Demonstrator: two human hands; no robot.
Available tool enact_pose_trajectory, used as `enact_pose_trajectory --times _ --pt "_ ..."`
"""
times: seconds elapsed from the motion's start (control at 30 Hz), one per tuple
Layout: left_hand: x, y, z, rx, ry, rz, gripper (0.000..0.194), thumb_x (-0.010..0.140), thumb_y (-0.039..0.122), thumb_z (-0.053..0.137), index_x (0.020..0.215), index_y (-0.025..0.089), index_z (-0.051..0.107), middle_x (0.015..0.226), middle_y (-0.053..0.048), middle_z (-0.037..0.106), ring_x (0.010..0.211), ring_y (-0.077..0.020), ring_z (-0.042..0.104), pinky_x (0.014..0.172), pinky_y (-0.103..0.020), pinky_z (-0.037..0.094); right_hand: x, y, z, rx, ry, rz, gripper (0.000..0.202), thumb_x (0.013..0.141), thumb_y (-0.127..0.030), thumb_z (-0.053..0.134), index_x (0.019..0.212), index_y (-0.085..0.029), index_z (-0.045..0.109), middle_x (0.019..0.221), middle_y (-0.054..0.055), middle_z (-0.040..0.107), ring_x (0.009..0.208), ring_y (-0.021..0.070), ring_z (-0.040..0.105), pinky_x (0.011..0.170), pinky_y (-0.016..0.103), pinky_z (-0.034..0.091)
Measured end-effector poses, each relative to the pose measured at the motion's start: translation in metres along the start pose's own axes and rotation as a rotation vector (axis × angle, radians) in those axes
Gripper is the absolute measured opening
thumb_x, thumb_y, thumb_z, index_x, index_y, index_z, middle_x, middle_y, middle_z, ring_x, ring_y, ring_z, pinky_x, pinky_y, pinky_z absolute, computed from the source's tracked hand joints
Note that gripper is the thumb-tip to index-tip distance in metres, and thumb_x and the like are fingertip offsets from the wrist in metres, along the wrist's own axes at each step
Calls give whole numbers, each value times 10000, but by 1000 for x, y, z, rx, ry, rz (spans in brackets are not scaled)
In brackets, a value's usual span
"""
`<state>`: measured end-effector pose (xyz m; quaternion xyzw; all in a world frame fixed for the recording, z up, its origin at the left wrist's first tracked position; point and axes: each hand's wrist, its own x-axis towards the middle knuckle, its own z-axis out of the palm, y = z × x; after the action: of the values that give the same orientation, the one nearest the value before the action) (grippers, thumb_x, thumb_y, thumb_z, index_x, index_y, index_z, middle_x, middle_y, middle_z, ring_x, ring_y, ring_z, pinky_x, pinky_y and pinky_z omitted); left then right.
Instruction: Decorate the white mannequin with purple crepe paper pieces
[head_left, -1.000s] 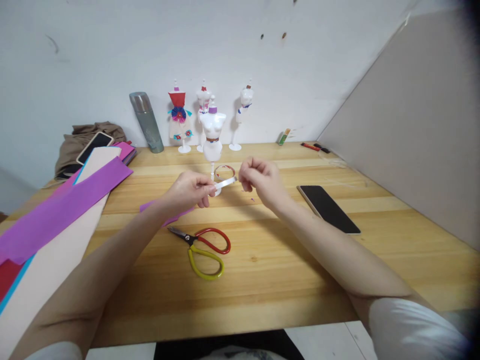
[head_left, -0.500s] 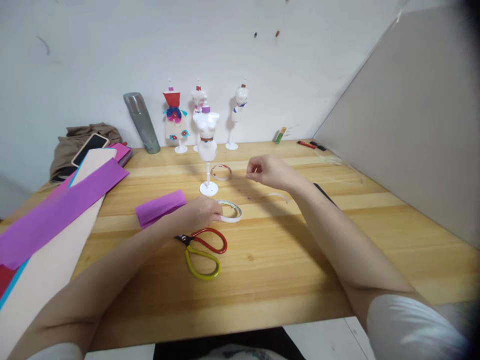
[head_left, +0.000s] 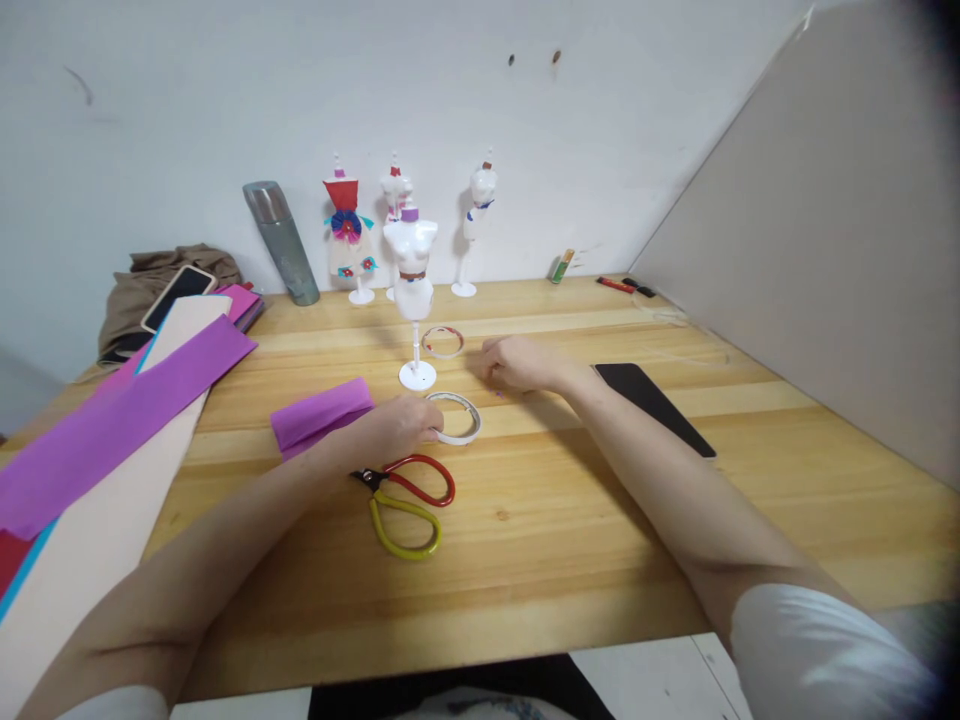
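My left hand [head_left: 407,424] pinches the left edge of a white tape roll [head_left: 469,437] just above the table. Right of it, my right hand [head_left: 511,362] has its fingers bent together over the wood; whatever they may hold is too small to make out. Red and yellow handled scissors [head_left: 405,505] lie below my left hand, and a folded purple paper piece [head_left: 319,415] lies to its left. Behind the tape roll stands a white mannequin [head_left: 414,265] with a purple neck band and a brown waist band. A second tape roll [head_left: 444,343] lies beside its base.
Three more small mannequins [head_left: 463,240] stand along the wall beside a grey bottle [head_left: 283,245]. Long paper sheets [head_left: 112,430] and a phone [head_left: 178,297] are at the left. A black flat object [head_left: 656,405] lies under my right forearm.
My right hand has moved slightly left and down towards the tape roll, uncovering more of the black flat object. The curved strip near my right hand no longer shows. My left hand stays on the roll.
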<state>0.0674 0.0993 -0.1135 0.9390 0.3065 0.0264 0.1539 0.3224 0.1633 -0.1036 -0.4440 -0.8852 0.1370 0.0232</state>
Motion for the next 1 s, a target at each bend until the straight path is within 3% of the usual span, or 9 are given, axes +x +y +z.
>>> enact_pose_trajectory --times 0.13,0.27,0.37,0.47,0.57,0.77,0.93,1.0 --pt "-1 2 -2 42 -46 -38 172 958 169 537 876 151 687 933 -70 718 871 -189 633 782 -286 455 -2 -4 0 -56 -122 -56 172 726 -100 592 796 -179 728 874 46 719 735 164 603 654 259 383" --pt "-2 3 -4 47 -45 -22 180 962 166 524 888 155 688 926 -63 714 862 -181 624 779 -278 451 -6 -7 -4 -313 -128 148 219 758 -85 562 846 -155 750 904 110 739 733 200 629 591 289 335" --pt "-2 3 -5 49 -42 -20 184 948 153 525 877 153 694 903 -65 715 836 -178 619 762 -276 449 -9 -9 -9 -344 -100 218 251 776 -87 560 875 -159 778 919 124 751 786 223 657 617 294 352" --pt "-2 3 -7 64 -56 -38 184 934 151 539 847 145 701 873 -69 717 798 -175 615 738 -274 450 -9 -10 -11 -263 -40 192 247 823 -140 563 896 -172 796 891 108 761 795 216 663 655 284 379" --pt "-2 3 -8 67 -56 -16 217 946 160 520 828 139 701 864 -77 722 781 -171 619 732 -273 456 -7 -14 -9 -158 28 93 317 859 -152 546 1052 -199 793 973 94 780 855 216 676 700 273 404" --pt "-3 5 -8 116 -92 8 204 902 102 501 837 134 692 922 -101 735 822 -187 632 748 -281 463 1 -29 10 30 103 -19 390 889 -122 491 1156 -182 769 1095 113 778 880 219 684 770 297 438" --pt "-3 5 -10 101 -108 17 207 843 47 482 798 136 664 888 -93 719 785 -177 610 728 -277 453 21 -34 38 418 276 -33 274 855 -198 575 1057 -140 751 777 45 709 684 170 610 667 282 435" --pt "-2 4 -8 81 -106 28 211 815 20 479 780 138 650 868 -86 709 777 -171 600 727 -271 449 32 -37 46 621 293 -21 321 824 -202 615 1119 -123 713 780 37 679 679 163 600 676 288 461"
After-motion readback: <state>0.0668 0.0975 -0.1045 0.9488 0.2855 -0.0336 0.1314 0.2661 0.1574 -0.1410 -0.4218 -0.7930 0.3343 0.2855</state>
